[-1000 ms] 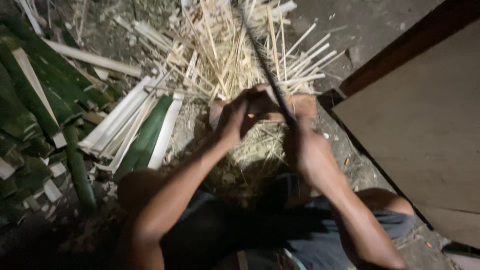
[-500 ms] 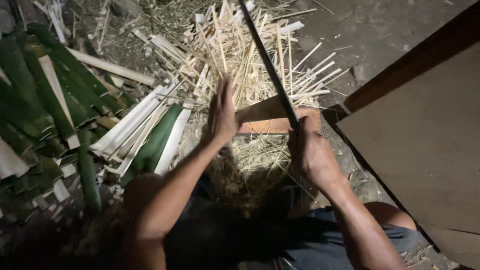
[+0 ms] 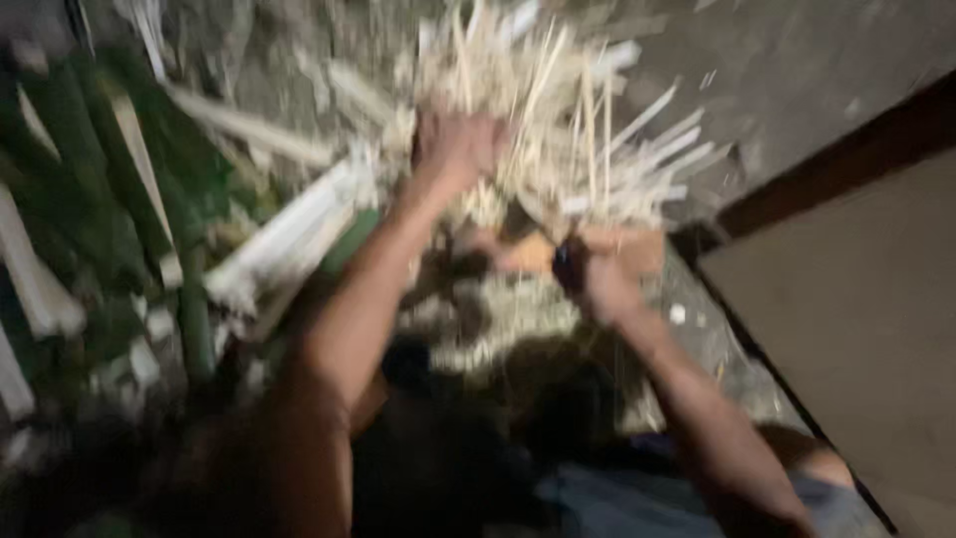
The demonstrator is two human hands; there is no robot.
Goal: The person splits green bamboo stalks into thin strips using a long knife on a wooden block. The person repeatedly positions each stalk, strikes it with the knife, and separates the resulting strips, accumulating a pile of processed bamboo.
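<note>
Hands at pile of pale split bamboo sticks (image 3: 558,130), blurred.
Left hand (image 3: 453,149) grip among sticks, unclear; right hand (image 3: 597,279) clenched on dark handle (image 3: 566,267) by orange-brown wooden block (image 3: 622,249).

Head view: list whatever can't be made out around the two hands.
- Left hand: motion blur hides whether its fingers grip the pale sticks.
- Right hand: closed on a dark handle; the blade is lost in blur.
- Wooden block: edges smeared, partly behind the right hand.
- Green strips: blurred, cut off by the left edge.

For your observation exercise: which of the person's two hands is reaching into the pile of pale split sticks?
The left hand, stretched forward into the pale sticks. The right hand stays nearer the body, by the wooden block.
</note>
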